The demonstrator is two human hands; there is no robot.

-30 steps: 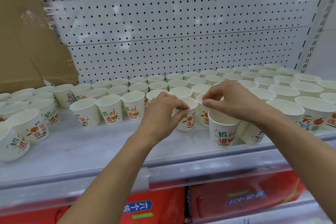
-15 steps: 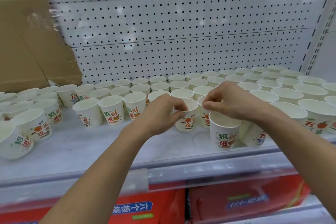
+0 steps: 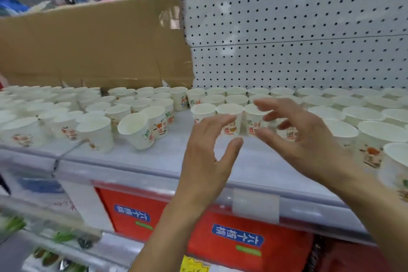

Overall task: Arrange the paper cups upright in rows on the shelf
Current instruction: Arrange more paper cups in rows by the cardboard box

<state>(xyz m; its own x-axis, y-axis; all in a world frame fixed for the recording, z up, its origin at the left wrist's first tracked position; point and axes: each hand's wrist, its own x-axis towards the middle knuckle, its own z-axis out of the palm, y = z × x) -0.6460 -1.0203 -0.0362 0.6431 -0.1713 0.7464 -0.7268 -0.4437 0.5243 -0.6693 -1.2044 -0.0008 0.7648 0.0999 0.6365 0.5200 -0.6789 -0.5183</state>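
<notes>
While the left hand [image 3: 205,161] and right hand [image 3: 309,139] hung open, empty, I judged the tilted cup [image 3: 136,130] wanted gentle righting.

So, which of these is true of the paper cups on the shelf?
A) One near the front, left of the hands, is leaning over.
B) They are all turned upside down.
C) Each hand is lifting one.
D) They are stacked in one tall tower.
A: the leaning cup, left of the left hand, tips its mouth toward the camera, while the cups around it stand mouth-up on the shelf.
</notes>
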